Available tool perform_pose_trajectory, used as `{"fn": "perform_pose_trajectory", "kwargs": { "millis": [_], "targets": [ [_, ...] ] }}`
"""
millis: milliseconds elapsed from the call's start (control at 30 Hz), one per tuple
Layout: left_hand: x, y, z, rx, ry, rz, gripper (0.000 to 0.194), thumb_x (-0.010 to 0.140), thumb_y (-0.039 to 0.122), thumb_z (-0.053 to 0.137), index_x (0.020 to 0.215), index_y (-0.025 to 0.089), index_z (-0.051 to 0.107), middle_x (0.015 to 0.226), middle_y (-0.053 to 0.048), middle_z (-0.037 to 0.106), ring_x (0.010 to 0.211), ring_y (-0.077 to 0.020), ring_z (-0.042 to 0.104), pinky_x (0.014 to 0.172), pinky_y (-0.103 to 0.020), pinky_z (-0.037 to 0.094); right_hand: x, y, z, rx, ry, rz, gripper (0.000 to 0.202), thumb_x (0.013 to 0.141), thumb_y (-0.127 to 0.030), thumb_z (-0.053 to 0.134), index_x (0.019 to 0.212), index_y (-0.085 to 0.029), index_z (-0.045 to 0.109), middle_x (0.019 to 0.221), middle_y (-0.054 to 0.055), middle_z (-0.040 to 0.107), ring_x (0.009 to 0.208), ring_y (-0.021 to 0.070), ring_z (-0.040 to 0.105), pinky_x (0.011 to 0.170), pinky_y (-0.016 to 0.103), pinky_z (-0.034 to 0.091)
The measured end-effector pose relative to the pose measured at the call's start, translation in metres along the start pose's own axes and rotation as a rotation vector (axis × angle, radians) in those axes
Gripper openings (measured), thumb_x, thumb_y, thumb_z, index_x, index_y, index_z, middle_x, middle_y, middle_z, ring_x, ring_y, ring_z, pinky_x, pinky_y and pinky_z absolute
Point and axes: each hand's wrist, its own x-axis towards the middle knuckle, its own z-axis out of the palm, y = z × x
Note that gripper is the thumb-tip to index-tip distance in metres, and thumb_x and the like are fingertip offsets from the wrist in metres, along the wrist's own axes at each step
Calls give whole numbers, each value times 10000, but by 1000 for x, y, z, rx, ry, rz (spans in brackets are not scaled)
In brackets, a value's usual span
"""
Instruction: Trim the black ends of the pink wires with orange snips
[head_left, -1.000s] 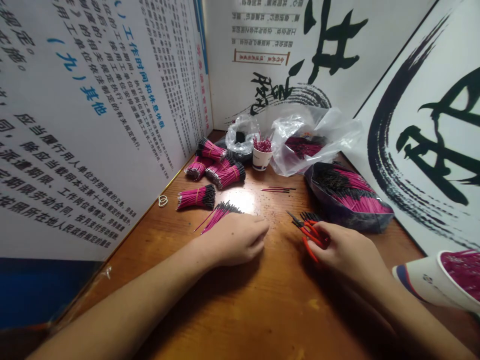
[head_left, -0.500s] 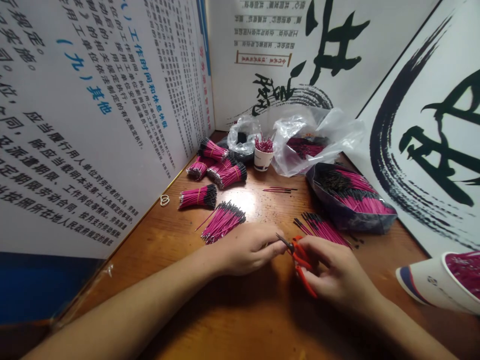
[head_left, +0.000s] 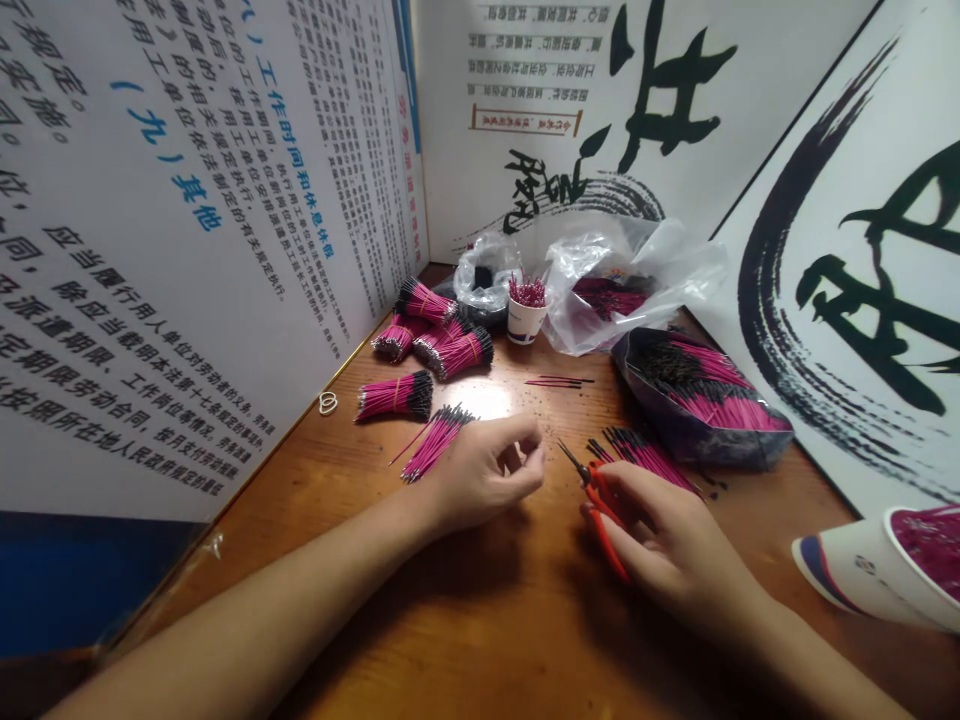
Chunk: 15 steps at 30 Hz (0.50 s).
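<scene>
My left hand (head_left: 491,468) hovers over the middle of the table, fingers curled and thumb bent toward the fingertips. Whatever it may pinch is too small to make out. Just beyond that hand, partly covered by it, lies a loose pile of pink wires (head_left: 435,442) with black ends. My right hand (head_left: 667,530) grips a pair of small scissors (head_left: 609,545) by their red handles. Their dark, pointed blades aim up and left toward my left hand, apart from it. Behind my right hand lie more loose pink wires (head_left: 649,458) with black ends.
Several tied wire bundles (head_left: 394,396) sit at the left back. A paper cup (head_left: 526,322) of pink pieces stands between clear plastic bags (head_left: 574,325). A dark bag (head_left: 739,440) of wires lies right, another cup (head_left: 847,570) nearer. Printed panels (head_left: 300,250) enclose the table (head_left: 465,640).
My left hand has drawn back left and slightly up, away from the scissor tips. The scissors have shifted slightly and tilted more steeply, still in my right hand.
</scene>
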Motion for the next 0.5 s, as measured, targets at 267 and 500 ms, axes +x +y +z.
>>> {"fn": "perform_pose_trajectory", "kwargs": {
  "millis": [267, 500],
  "targets": [
    [0, -3, 2, -113, 7, -22, 93, 892, 224, 514, 838, 152, 537, 649, 16, 573, 512, -73, 564, 475, -164, 419, 1, -1, -3, -29, 9, -19, 141, 893, -285, 526, 957, -181, 596, 747, 20, 649, 608, 140, 596, 560, 243, 458],
    [2, -5, 1, -65, 34, 1, 136, 910, 271, 541, 887, 144, 587, 693, 3, 586, 563, -83, 573, 515, -181, 444, 3, -2, -3, -36, 25, -20, 164, 904, -304, 512, 914, -179, 616, 739, 33, 675, 593, 142, 609, 550, 242, 464]
  ]
}}
